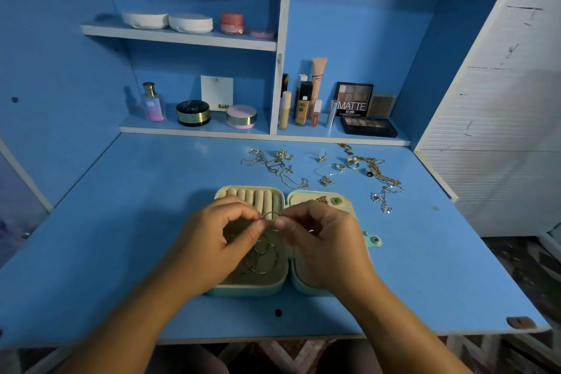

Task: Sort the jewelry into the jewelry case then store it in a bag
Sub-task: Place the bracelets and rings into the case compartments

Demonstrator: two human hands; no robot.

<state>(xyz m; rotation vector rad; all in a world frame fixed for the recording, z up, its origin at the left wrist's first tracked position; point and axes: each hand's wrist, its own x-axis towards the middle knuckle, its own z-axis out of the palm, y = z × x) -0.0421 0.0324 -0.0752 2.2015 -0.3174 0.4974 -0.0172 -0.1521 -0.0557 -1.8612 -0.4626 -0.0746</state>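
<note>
Over the open case (243, 291), left hand (218, 237) and right hand (321, 240) each pinched an end of one thin hoop (270, 214), more hoops (262, 255) lay in the case's left half, and loose chains (379, 173) sat beyond the case.

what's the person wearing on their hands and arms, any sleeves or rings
The left hand and right hand are bare: no rings, gloves, watch or bracelets show. Both forearms are uncovered down to the picture's bottom edge, so no sleeves are in view.
</note>
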